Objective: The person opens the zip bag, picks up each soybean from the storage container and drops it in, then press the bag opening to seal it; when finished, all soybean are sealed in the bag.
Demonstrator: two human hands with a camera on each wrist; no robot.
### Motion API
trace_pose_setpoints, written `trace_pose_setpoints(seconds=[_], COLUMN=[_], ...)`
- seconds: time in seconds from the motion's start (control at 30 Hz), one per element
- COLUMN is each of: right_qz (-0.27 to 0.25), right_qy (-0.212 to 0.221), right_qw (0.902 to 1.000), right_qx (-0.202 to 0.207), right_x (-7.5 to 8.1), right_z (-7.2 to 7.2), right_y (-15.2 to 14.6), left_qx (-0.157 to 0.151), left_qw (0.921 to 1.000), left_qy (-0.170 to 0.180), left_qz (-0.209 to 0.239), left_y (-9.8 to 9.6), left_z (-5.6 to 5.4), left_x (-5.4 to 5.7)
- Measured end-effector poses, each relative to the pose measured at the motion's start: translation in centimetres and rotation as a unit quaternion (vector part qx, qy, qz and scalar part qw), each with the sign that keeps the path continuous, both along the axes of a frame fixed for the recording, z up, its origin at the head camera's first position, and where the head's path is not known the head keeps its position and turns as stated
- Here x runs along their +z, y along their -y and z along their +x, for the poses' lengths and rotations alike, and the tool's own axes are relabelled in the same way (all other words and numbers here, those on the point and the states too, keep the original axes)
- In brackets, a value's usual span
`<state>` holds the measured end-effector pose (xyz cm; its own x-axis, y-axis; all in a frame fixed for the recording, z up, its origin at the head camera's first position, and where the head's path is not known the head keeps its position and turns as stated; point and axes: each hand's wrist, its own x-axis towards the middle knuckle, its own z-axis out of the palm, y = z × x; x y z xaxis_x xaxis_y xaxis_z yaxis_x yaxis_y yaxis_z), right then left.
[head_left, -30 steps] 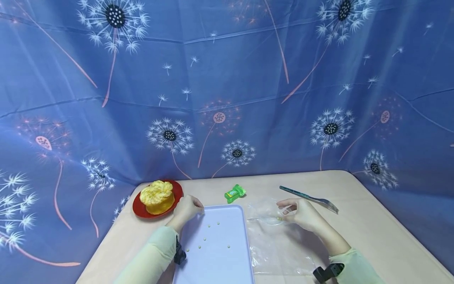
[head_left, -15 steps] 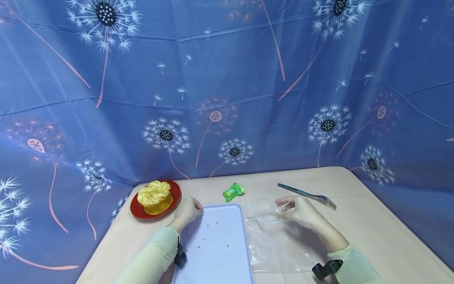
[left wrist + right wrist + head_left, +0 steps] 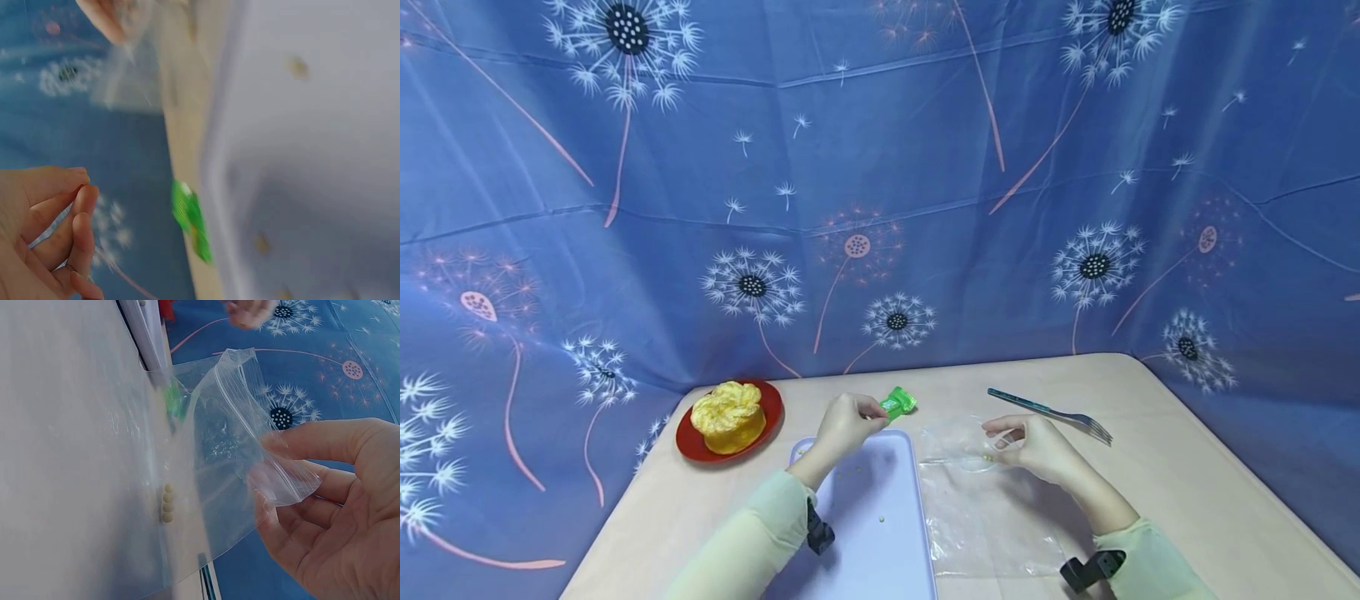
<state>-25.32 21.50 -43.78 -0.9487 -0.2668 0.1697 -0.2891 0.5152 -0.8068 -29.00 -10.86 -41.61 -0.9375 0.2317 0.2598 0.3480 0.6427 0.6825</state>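
Note:
My right hand (image 3: 1037, 450) grips the zip edge of a clear zip-lock bag (image 3: 225, 425) between thumb and fingers. Several small yellow-green beans (image 3: 167, 503) sit in a row inside the bag, which lies spread to the right of the tray. My left hand (image 3: 847, 427) is raised over the far end of the pale lilac tray (image 3: 880, 558), overlapping a green wrapped packet (image 3: 900, 403) in the head view. Its thumb and index fingertips (image 3: 80, 178) meet; I cannot tell whether a bean is between them. Loose beans, one of them a single bean (image 3: 882, 519), lie on the tray.
A yellow bun-shaped cake (image 3: 727, 421) stands on a red plate (image 3: 688, 442) at the far left. At the back right lies a fork (image 3: 1052, 412) with a dark green handle. A blue dandelion-print cloth (image 3: 880, 183) hangs behind the table.
My left hand has left the tray's far-left corner and moved right and up, over the tray's far end. The right hand keeps holding the bag in place.

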Motion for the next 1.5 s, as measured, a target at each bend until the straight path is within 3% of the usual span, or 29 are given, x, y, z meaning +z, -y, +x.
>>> trace_pose_setpoints(seconds=[0.2, 0.5, 0.67, 0.8, 1.0, 1.17, 1.33, 1.5], right_qz=[-0.001, 0.004, -0.001, -0.005, -0.002, 0.001, 0.000, 0.003], right_qy=[-0.002, -0.005, -0.011, -0.015, -0.012, -0.017, -0.010, -0.008], right_qw=[1.0000, 1.0000, 0.9999, 0.9997, 0.9998, 0.9998, 1.0000, 1.0000], right_qx=[0.002, -0.001, 0.011, 0.019, 0.014, 0.005, 0.001, -0.003], right_x=[0.1, -0.1, -0.2, -0.3, -0.2, -0.1, 0.0, 0.1], right_z=[0.1, 0.4, 0.5, 0.5, 0.5, 0.5, 0.3, 0.1], right_y=[0.0, 0.0, -0.1, -0.1, -0.1, -0.1, 0.0, 0.0], left_qx=[-0.030, -0.080, -0.071, -0.062, -0.067, -0.058, -0.032, 0.006], left_qw=[0.9993, 0.9966, 0.9958, 0.9959, 0.9964, 0.9973, 0.9985, 0.9993], left_qy=[0.012, -0.019, -0.036, -0.038, -0.049, -0.040, -0.029, -0.031], left_qz=[0.018, -0.004, -0.045, -0.053, -0.020, 0.020, 0.032, 0.023], left_y=[-4.2, -8.9, -10.4, -10.8, -9.9, -7.9, -4.3, 0.4], left_z=[0.5, 1.0, 1.1, 1.3, 1.5, 1.4, 0.8, -0.4], left_x=[1.2, 0.2, -0.6, -0.8, -0.4, 0.6, 1.1, 0.8])
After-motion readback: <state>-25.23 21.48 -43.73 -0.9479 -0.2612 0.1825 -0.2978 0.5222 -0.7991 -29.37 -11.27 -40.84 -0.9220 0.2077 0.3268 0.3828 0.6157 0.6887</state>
